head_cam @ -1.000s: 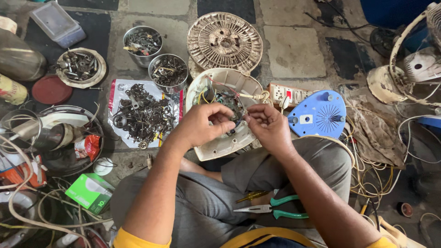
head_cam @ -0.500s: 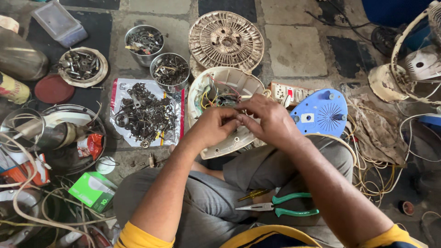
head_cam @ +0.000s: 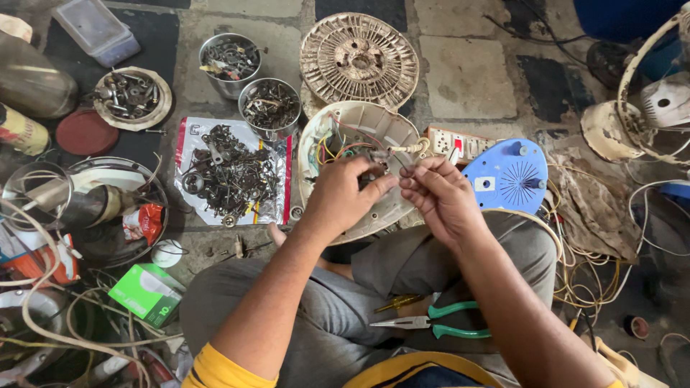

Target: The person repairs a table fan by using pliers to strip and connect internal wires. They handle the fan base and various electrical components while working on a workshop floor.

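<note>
I sit on the floor with a cream round fan base [head_cam: 343, 218] propped against my knee, its coloured wires showing inside. My left hand [head_cam: 343, 192] and my right hand [head_cam: 440, 195] meet over its middle. Both pinch thin wires between fingertips, close to a white cable [head_cam: 411, 149] that enters the base. Green-handled pliers [head_cam: 434, 322] and a yellow-handled tool [head_cam: 397, 302] lie on my lap below my arms.
A plastic bag with several screws and metal parts [head_cam: 230, 174] lies left of the base. Two steel bowls [head_cam: 269, 105] of parts, a ribbed fan cover [head_cam: 358, 59], a power strip [head_cam: 453, 143], a blue round cover [head_cam: 512, 177], tangled wires [head_cam: 589, 276] and a green box [head_cam: 147, 292] surround me.
My hands came closer together over the base and shifted slightly right. The view moved a little; the fingertips now pinch the wires nearer the white cable.
</note>
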